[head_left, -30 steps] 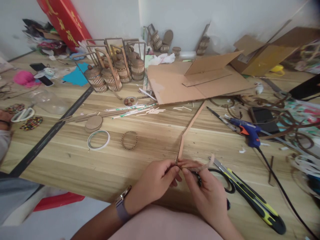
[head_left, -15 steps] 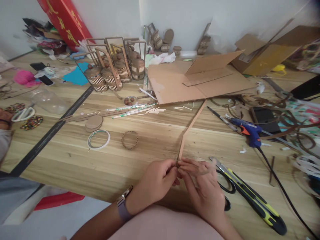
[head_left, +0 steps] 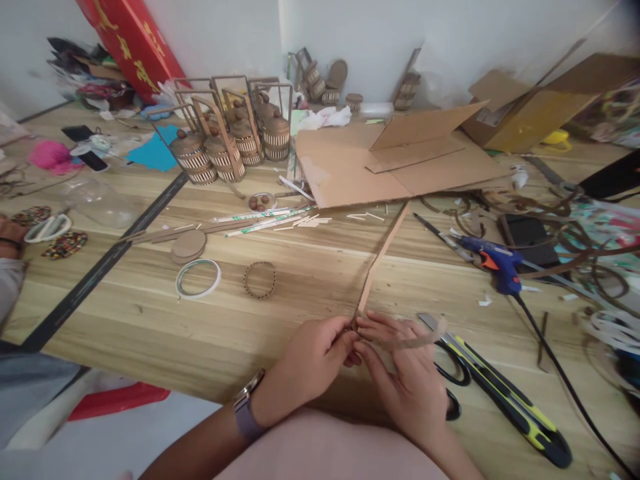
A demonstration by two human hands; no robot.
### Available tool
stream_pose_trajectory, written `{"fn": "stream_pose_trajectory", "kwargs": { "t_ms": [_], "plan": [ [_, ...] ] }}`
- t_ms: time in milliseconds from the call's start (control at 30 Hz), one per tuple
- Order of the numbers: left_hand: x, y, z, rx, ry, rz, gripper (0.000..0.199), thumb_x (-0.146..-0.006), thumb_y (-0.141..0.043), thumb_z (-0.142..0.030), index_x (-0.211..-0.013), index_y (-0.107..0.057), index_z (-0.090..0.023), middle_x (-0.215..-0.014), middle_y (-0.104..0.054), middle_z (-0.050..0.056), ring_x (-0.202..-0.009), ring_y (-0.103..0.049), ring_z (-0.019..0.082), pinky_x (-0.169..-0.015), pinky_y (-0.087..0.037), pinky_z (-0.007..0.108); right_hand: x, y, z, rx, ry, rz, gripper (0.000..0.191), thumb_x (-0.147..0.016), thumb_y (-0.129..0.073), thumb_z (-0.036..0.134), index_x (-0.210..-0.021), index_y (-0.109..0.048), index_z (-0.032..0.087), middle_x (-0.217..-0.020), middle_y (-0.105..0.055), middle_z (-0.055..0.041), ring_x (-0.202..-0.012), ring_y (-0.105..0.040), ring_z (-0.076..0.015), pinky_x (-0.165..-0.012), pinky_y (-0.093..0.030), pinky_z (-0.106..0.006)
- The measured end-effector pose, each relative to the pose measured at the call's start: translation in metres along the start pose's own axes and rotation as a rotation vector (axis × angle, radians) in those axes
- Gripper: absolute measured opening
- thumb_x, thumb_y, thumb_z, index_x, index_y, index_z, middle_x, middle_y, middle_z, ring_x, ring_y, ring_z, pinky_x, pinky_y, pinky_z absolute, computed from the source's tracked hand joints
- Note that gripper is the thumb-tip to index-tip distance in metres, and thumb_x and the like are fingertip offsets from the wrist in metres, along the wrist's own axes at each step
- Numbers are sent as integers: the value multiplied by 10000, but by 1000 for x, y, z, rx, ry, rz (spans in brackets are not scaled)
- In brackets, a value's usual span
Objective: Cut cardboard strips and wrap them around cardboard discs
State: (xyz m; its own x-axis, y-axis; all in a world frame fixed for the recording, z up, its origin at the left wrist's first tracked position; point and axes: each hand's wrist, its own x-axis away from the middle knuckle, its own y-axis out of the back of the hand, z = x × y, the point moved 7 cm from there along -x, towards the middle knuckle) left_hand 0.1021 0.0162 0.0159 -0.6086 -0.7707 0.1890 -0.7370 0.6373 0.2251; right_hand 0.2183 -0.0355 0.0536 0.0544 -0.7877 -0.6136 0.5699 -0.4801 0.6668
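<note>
In the head view, two bare hands meet low in the middle of a wooden table (head_left: 300, 280). The left hand (head_left: 313, 357), with a watch (head_left: 247, 415) on its wrist, is closed, pinching the near end of a narrow cardboard strip (head_left: 379, 260) between thumb and forefinger. The right hand (head_left: 413, 380) is closed at the same spot, its fingertips drawn together on the strip and touching or nearly touching the left hand's. From there the strip slants away across the table, with a slight bend partway, to the front edge of a large cardboard sheet (head_left: 345, 167). A thin brown band (head_left: 415, 343) crosses over the right hand, its free end sticking out past the fingers; that end is blurred, which suggests it is moving. Whether it joins the strip is hidden by the fingers. Black-handled scissors (head_left: 469, 380) lie partly under the right hand, with a yellow and black cutter (head_left: 510, 397) just beside them. Farther right is a blue glue gun (head_left: 505, 263). To the left of the strip are a dark patterned ring (head_left: 260, 297), a white tape roll (head_left: 217, 283) and cardboard discs (head_left: 189, 247). Small lidded baskets (head_left: 277, 140) stand behind, and another person's hand (head_left: 11, 233) shows at the left edge.
</note>
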Motion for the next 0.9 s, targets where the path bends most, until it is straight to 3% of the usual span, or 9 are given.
{"fn": "stream_pose_trajectory", "kwargs": {
  "t_ms": [300,533,667,733,900],
  "plan": [
    [4,-3,-1,8,-25,21,275,-1001,-421,-305,-933,-640,-152,-797,-734,44,-727,-702,140,-673,-504,211,-2,4,2,42,-5,2,131,-931,-531,193,-956,-633,273,-943,-779,-1,-905,-710,-200,-873,-439,-384],
    [4,-3,-1,81,-8,64,283,-996,-418,-279,-995,-666,-141,-878,-757,69,-764,-714,153,-705,-535,231,3,5,-16,-91,-256,-12,143,-944,-547,298,-935,-687,271,-970,-763,-22,-916,-706,-195,-769,-534,-319],
    [4,-4,-4,83,-6,116,294,-1000,-411,-278,-1000,-676,-151,-918,-762,63,-809,-719,160,-732,-522,236,13,4,-33,-209,-451,-32,167,-955,-532,317,-981,-680,244,-914,-765,-39,-832,-727,-194,-669,-553,-281],
    [3,-1,-6,43,-7,92,270,-991,-453,-306,-1019,-679,-162,-927,-760,51,-837,-713,164,-733,-507,230,12,4,-31,-211,-428,-30,154,-948,-545,315,-982,-679,248,-941,-761,-43,-857,-724,-196,-692,-555,-287],
    [0,4,-5,-40,-9,32,253,-977,-493,-338,-948,-675,-165,-852,-740,26,-778,-680,146,-671,-460,204,1,3,-9,-113,-147,-2,115,-959,-536,274,-959,-651,268,-933,-758,-16,-912,-707,-180,-793,-506,-320]
  ]
}}
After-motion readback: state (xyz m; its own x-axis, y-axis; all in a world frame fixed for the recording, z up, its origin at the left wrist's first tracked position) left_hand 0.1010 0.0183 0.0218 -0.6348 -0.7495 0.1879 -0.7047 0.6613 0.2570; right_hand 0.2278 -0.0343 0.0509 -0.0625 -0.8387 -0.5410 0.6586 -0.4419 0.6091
